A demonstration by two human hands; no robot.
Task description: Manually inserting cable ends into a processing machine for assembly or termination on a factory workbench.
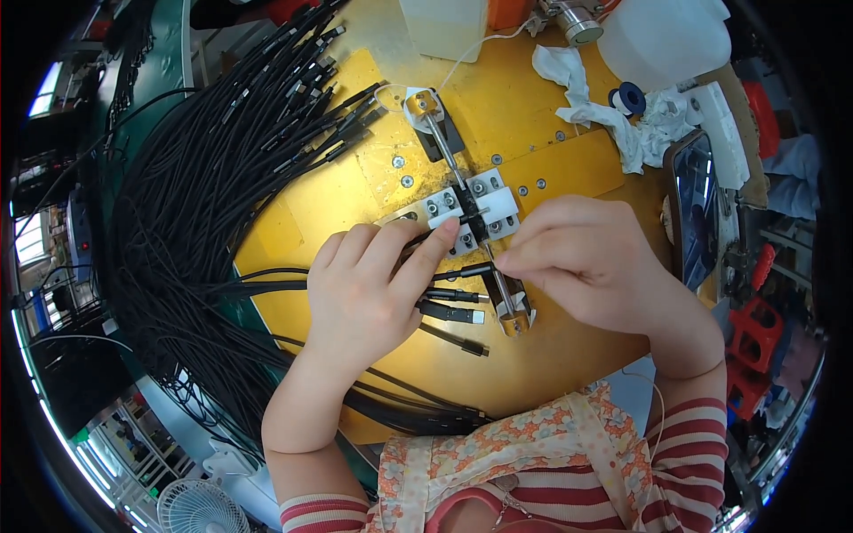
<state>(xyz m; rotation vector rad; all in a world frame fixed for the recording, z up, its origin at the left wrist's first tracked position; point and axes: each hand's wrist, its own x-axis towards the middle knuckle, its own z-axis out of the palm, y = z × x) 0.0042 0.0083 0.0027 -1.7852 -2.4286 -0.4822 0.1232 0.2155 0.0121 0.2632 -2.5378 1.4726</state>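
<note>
From where I'm standing, the worktop (560, 369) is shiny yellow and kinda scuffed. Little metal jig (499, 206) with white blocks near the middle, tons of black cables (200, 173) spilling over the left side, crumpled tissue (626, 142) on the right, whitish jug (666, 40) and squarish tub (444, 31) toward the far side.

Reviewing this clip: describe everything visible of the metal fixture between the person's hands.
The fixture lies slantwise on the yellow work surface. Its middle has silvery plates with round-headed screws, white blocks that look like plastic, and a dark central strip. A shiny upper rod and a lower rod run out from it to brass-coloured ends. The left hand has a fingertip at a white block; the right hand is by the lower rod, contact unclear. Fingers hide part of it.
</note>
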